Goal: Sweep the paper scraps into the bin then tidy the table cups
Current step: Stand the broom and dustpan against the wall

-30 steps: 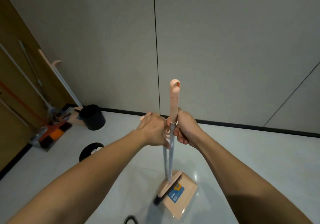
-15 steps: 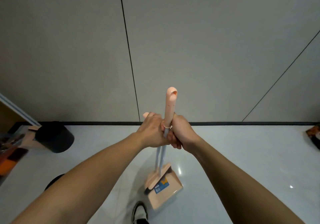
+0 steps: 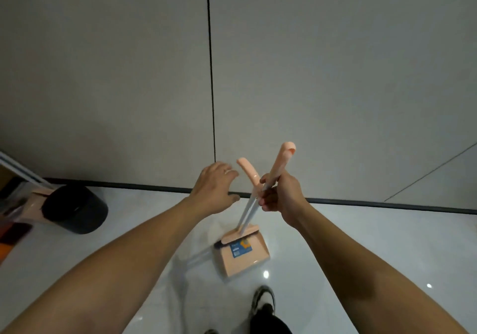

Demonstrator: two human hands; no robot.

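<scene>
The right hand (image 3: 281, 199) had its fingers curled round one of two long handles, gripping it just below the peach-coloured grip (image 3: 282, 159) at its top; that handle leaned up and to the right. The second handle (image 3: 248, 172), also capped in peach, leaned the other way, so the two shafts crossed at about the height of the hands and ran down together to the floor. Which shaft belonged to the broom and which to the pan could not be told. The left hand (image 3: 215, 187) was spread, fingers fairly straight and apart, just beside the second handle and holding nothing; whether a fingertip touched it could not be told. At the foot of the shafts the peach dustpan (image 3: 245, 258) rested on the glossy white floor (image 3: 361, 243), bearing a blue and yellow label, with the broom head (image 3: 238, 234) lying across its upper edge and dark bristles showing at the left end. What the pan held was not visible from this side. A black round bin (image 3: 74, 211) stood well apart to the left, near the grey wall (image 3: 103, 75); it was seen from the side, so its contents could not be seen. A dark shoe (image 3: 263, 301) stood just below the dustpan.
</scene>
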